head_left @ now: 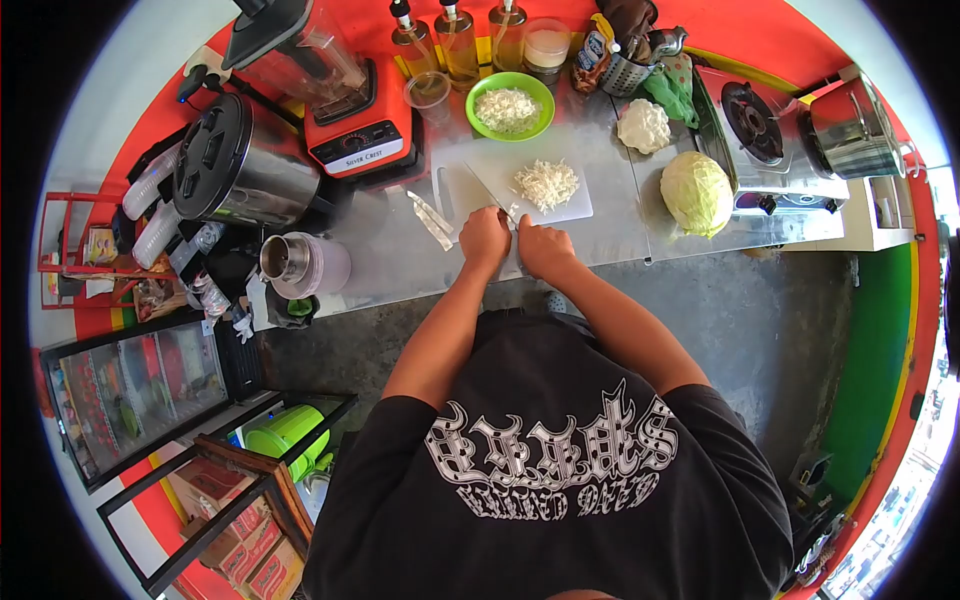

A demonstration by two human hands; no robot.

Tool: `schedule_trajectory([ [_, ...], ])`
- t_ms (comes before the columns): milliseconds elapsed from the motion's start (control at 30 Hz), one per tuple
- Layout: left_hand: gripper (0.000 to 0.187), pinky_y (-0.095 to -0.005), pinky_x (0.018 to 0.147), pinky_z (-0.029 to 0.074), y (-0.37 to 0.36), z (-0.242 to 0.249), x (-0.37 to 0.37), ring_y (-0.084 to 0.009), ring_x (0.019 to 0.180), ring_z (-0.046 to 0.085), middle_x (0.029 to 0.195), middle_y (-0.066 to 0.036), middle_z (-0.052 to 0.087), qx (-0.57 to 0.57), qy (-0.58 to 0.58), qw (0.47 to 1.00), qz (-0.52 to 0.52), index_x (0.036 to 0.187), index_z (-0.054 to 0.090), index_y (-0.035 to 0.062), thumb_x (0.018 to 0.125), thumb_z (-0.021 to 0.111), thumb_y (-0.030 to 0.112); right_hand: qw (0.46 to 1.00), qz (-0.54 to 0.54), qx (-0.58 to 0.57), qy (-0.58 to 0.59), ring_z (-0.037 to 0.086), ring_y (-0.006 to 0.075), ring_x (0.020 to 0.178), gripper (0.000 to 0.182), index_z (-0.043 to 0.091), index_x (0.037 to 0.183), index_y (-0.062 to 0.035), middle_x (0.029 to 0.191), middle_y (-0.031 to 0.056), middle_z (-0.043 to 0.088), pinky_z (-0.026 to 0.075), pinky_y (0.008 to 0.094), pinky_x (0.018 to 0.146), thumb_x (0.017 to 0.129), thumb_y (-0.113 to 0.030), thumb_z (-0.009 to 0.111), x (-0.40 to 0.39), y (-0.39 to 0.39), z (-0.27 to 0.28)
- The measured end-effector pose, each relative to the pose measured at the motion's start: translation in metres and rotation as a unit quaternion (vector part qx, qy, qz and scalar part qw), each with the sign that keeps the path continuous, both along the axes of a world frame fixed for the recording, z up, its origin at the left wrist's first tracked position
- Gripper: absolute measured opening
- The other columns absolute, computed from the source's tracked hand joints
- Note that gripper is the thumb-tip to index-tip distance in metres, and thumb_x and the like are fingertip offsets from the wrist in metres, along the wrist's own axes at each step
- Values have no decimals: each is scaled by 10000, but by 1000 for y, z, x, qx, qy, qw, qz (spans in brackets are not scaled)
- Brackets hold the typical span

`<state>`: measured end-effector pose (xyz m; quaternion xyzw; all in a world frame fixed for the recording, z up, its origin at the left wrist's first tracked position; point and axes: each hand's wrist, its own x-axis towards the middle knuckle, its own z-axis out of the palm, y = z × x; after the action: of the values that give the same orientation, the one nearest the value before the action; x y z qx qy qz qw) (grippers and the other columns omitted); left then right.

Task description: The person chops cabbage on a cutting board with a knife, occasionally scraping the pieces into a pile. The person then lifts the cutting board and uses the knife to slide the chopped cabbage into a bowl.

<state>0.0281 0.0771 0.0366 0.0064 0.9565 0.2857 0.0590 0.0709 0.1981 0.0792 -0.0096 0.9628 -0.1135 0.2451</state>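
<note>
My right hand (545,247) is closed at the near edge of a white cutting board (575,208), gripping a knife (490,188) whose blade slants away to the far left. Close beside it, my left hand (485,238) is curled with its fingers bent on the board by the blade; whatever it holds is hidden. A pile of pale shredded vegetable (546,185) lies on the board to the right of the knife. Several long white strips (431,220) rest at the board's left edge. Beyond the board, a green bowl (547,112) contains more pale shreds.
A cabbage (697,194) and a cauliflower (644,127) sit to the right, before a gas stove (755,120) with a steel pot (855,130). Pump bottles (457,45) line the back. On the left stand a red blender (362,145), a plastic cup (428,95) and a steel-mouthed container (305,265).
</note>
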Motion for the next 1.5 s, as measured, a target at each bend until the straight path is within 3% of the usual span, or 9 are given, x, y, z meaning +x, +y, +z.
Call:
schedule_trajectory([
  [133, 168, -500, 747, 563, 0, -2, 0, -406, 859, 704, 892, -178, 731, 6, -12, 1000, -3, 899, 756, 111, 881, 621, 210, 1000, 13, 19, 11, 749, 340, 916, 208, 484, 1108, -27, 943, 201, 749, 587, 440, 776, 938, -115, 565, 7, 1, -6],
  [233, 171, -498, 757, 564, 0, 1, 0, -410, 864, 705, 913, -183, 733, 0, -17, 1000, -12, 902, 757, 110, 883, 619, 208, 1000, -30, -6, -5, 736, 371, 948, 297, 461, 1117, -13, 997, 231, 737, 578, 471, 800, 886, -65, 640, 7, 1, -8],
  [400, 161, -508, 763, 560, 2, 3, -1, -425, 866, 700, 907, -187, 731, -16, -13, 1000, -7, 918, 749, 98, 877, 629, 198, 1000, 13, 4, -2, 736, 374, 944, 245, 464, 1119, -16, 984, 229, 739, 577, 475, 795, 923, -92, 590, 0, 3, 4],
  [733, 166, -516, 761, 558, 0, 4, -1, -418, 869, 702, 894, -186, 727, -27, -14, 999, -18, 910, 735, 99, 884, 615, 211, 1000, -11, -16, -15, 730, 391, 949, 205, 472, 1122, -7, 1005, 242, 733, 572, 484, 816, 953, -104, 533, -2, 1, -10],
  [933, 142, -512, 748, 559, -2, 5, -2, -417, 854, 700, 894, -181, 731, -14, -10, 1000, -7, 856, 721, 90, 872, 626, 194, 999, 33, 1, -24, 727, 387, 968, 229, 466, 1120, 0, 1011, 240, 733, 570, 481, 827, 928, -65, 574, 1, 3, 1],
  [1133, 190, -513, 774, 561, -3, 7, -2, -410, 885, 703, 935, -187, 726, -15, -32, 999, -33, 893, 725, 67, 908, 600, 210, 1000, -11, -15, -13, 726, 387, 971, 239, 471, 1107, -4, 1017, 252, 728, 569, 486, 828, 912, -54, 601, 2, 2, -9],
  [1233, 190, -514, 773, 562, -3, 7, -4, -410, 884, 703, 937, -184, 727, -11, -34, 999, -32, 886, 722, 69, 909, 602, 215, 1000, 16, -3, 0, 742, 352, 950, 266, 475, 1116, -12, 981, 216, 745, 584, 451, 806, 901, -71, 619, -3, 4, -11],
  [1500, 190, -517, 748, 559, -6, 0, -2, -406, 857, 700, 910, -184, 718, -10, -14, 999, -38, 879, 716, 72, 917, 601, 218, 1000, -19, -19, -15, 721, 392, 981, 188, 463, 1121, -4, 1013, 250, 728, 551, 506, 865, 959, -87, 513, 4, 2, -13],
])
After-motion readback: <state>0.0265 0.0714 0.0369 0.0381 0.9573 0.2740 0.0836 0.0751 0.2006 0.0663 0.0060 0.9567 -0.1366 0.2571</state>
